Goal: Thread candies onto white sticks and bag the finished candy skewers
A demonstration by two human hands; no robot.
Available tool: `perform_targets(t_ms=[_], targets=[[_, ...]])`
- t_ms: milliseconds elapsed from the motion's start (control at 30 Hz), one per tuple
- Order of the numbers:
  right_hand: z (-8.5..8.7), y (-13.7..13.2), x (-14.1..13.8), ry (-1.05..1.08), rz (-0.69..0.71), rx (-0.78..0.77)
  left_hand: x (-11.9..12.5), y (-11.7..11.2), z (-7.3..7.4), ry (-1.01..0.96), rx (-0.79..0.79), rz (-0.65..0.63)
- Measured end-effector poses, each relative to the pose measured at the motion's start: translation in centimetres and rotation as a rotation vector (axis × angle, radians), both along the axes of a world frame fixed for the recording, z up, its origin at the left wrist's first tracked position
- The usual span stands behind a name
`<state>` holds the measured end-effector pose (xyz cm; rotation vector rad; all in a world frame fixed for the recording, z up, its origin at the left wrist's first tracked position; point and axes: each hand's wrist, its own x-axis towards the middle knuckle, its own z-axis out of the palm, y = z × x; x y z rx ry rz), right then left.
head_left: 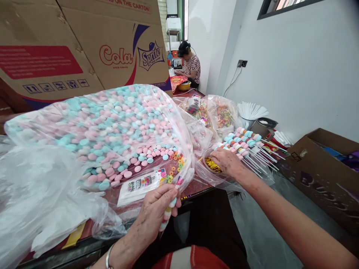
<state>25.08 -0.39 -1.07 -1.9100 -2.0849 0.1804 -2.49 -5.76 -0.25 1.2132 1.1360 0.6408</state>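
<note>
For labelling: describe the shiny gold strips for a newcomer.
Find the big clear plastic bag of pink and blue candies. Right of it, by the right hand, lie thin gold strips. Metallic shine separates them from the pastel candy sticks alongside.

Two hands (158,207) (226,161), two boxes (84,41) (315,183), one co-worker (194,67)
You have one candy stick (167,212), one bracelet (108,257) and one yellow basin (184,87); the piled skewers (241,143) overlap too much to count.

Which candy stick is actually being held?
The candy stick in the left hand; the other candy sticks lie heaped together beside the right hand.
</note>
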Motion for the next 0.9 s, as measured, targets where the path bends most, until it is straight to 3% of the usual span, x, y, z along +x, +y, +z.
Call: perform_targets(t_ms=[233,633,900], targets=[[-2.0,2.0,-0.9,-0.100,0.056,-0.054,0.2,0.4,-1.1,-0.158,-0.102,0.082],[-1.5,1.9,3.1,0.084,-0.009,0.020,1.0,1.5,-1.5,-0.269,-0.143,0.095],[-1.7,1.4,2.5,-0.017,0.236,-0.055,1.0,1.4,-2.2,-0.280,-0.155,0.073]])
